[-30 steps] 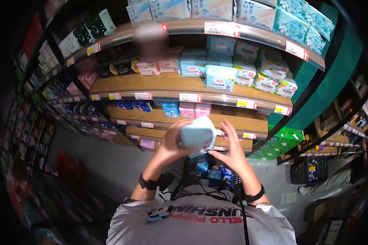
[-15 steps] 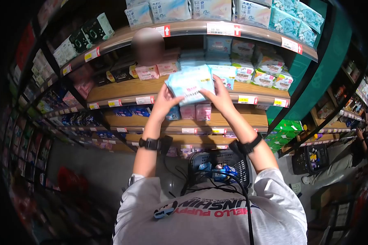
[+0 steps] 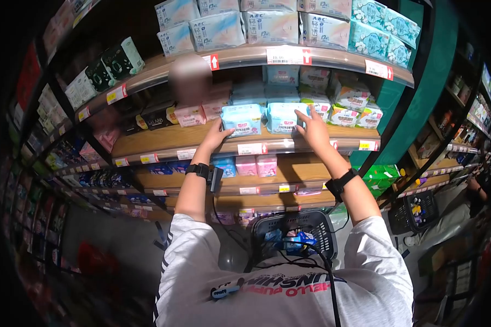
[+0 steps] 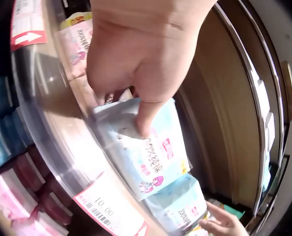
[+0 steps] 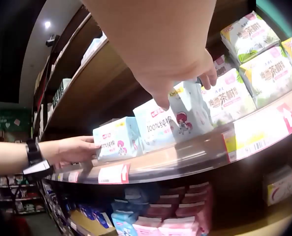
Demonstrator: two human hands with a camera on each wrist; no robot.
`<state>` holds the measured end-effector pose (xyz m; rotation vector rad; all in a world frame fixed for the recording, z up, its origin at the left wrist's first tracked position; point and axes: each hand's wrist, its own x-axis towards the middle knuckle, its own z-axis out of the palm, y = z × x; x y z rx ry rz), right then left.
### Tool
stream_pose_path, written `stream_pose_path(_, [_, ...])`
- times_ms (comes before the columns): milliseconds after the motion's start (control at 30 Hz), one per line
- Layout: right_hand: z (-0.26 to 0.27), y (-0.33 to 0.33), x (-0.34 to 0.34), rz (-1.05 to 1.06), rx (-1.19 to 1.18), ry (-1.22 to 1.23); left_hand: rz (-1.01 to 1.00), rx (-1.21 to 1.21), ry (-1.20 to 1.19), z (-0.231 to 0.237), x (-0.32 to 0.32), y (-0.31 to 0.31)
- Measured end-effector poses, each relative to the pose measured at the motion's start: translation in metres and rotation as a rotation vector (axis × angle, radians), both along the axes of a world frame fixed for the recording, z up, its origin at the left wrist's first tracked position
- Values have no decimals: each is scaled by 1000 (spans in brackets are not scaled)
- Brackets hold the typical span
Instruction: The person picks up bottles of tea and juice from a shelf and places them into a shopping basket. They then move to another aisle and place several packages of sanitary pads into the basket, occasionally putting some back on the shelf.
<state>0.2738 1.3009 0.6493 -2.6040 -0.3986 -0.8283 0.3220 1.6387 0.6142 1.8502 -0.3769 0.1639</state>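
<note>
Two light-blue sanitary pad packs stand side by side at the front of the middle shelf (image 3: 180, 136). My left hand (image 3: 213, 137) holds the left pack (image 3: 242, 120) at its left end, thumb laid across the printed front and the other fingers round the side, partly hidden. At the right pack (image 3: 280, 117), my right hand (image 3: 315, 132) has its fingers spread at the right end. In the right wrist view its thumb (image 5: 160, 101) overlaps the upper front, while the fingertips hang beside the neighbouring white-and-green pack (image 5: 227, 93).
Pink packs (image 3: 190, 114) sit left of the blue ones, white-and-green packs (image 3: 343, 116) to the right. A shelf above carries ABC packs (image 3: 217, 31). Price tags (image 3: 252, 149) line the shelf edge. Below me stands a black basket (image 3: 324, 229) with blue packs inside.
The light-blue pack, held in both hands low down and then raised, now stands on the shelf left of the other blue pack. My right hand has moved across to the right-hand pack.
</note>
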Motion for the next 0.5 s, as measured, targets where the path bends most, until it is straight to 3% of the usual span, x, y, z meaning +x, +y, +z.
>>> stream_pose_path(33, [-2,-2,-1,-11,-51,-186,133,280,-102,-21,24,8])
stream_pose_path(133, [-7,3,-8,-39,104,-16,23,139,63,4,-7,-11])
stream_pose_path(267, [-20,6,0,35,150,100,153,146,-85,-16,-2,-15])
stream_pose_path(367, [-29,3,-3,155,237,-34,166,194,-147,-26,4,-8])
stream_pose_path(467, [-38,-13,-6,68,244,6,145,114,-99,-16,-10,-12])
stream_pose_path(500, [-51,-19,-3,8,94,-130,115,20,-16,-9,-18,-13])
